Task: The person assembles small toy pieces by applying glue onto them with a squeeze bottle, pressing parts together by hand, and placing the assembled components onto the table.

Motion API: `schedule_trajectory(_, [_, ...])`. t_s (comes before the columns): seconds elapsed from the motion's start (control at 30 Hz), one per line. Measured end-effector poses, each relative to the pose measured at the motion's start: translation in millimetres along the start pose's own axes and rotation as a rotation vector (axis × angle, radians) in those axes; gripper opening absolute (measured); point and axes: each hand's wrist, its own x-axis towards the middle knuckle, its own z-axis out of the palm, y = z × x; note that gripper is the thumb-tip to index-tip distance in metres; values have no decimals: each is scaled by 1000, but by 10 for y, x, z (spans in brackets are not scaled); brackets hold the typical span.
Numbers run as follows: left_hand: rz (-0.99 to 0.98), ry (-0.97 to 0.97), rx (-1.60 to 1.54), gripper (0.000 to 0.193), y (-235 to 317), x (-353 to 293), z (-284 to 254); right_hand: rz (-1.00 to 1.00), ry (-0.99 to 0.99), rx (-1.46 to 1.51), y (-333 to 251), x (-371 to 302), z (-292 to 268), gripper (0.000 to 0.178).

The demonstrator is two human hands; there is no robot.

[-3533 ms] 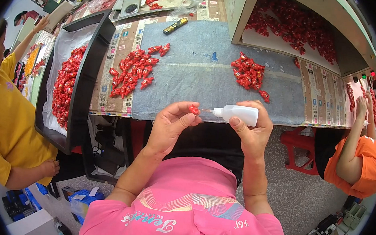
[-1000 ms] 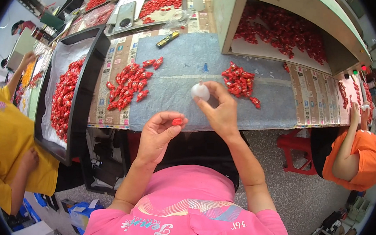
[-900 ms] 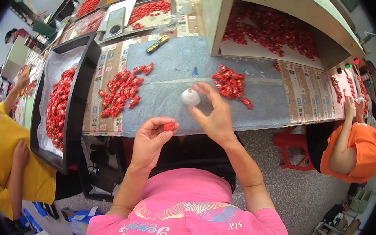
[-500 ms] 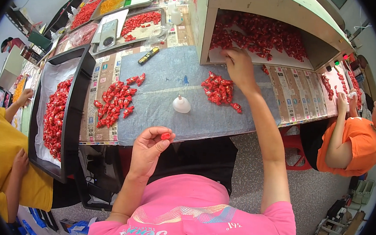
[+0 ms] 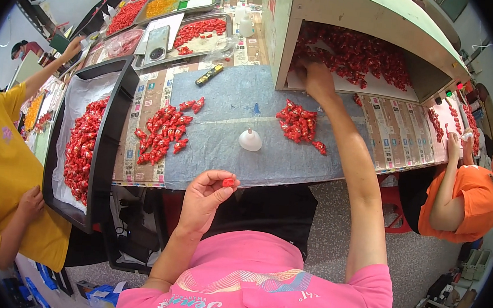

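Right hand (image 5: 317, 78) sits deeper inside cream open-fronted box (image 5: 362, 13), grip unclear; left fingers (image 5: 219, 196) pinch small red piece (image 5: 228, 183); pink shirt (image 5: 250, 255) bears lettering.

L hand (image 5: 203, 200) pinches a small red pc (image 5: 228, 182) by near edge of table (image 5: 395, 137). R hand (image 5: 317, 78) is in the open box (image 5: 378, 22) nr loose red pcs (image 5: 375, 63); grip unclear, fingertips hard to see. White bottle (image 5: 250, 141) stands nozzle-up on blue-grey mat (image 5: 211, 157), btwn L pile (image 5: 164, 131) & R pile (image 5: 296, 123). Black bin (image 5: 124, 98) w/ more pcs sits at L.
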Motion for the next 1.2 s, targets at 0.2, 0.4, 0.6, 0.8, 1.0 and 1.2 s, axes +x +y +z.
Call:
schedule_trajectory(0.2, [-11,-35,-9,24,-12,16,54,-154,100,63,-11,41,86,23])
schedule_trajectory(0.4, [6,-31,-16,25,0,-9,19,-75,5,-9,150,34,108,26])
schedule_trajectory(0.6, [20,20,-17,26,6,-27,-23,-117,205,376,-475,-512,-411,18])
schedule_trajectory(0.8, [1,-47,-23,23,43,89,138,298,16,1154,-971,-1316,-588,15])
schedule_trajectory(1.0, [-9,-45,17,23,3,104,162,118,-103,1212,-1247,-1856,-443,12])
schedule_trajectory(1.2, [13,-43,58,24,-9,70,167,358,-291,1494,-1500,-2104,-400,28])
